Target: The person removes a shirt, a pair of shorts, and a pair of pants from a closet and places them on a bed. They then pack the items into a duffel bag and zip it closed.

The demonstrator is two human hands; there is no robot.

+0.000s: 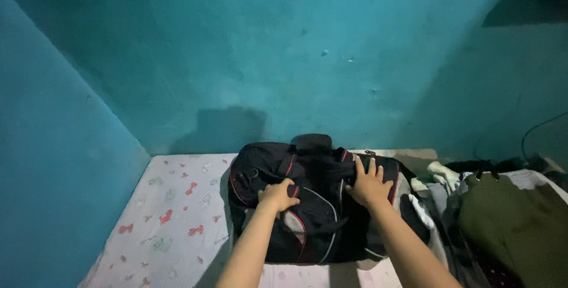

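Two hands on a black duffel bag mid-bed: left hand curled gripping the bag's fabric, right hand flat, fingers spread on top. White patterned bedsheet underneath, teal walls meeting in a corner, clothes pile at right.

A black bag with red piping, white red-and-green-printed sheet, teal wall.

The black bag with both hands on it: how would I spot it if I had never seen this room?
Start at the teal wall and drop to the patterned sheet below it. The black bag lies there under the left hand and right hand. Red piping and grey panels set it apart from the olive cloth heaped beside it.
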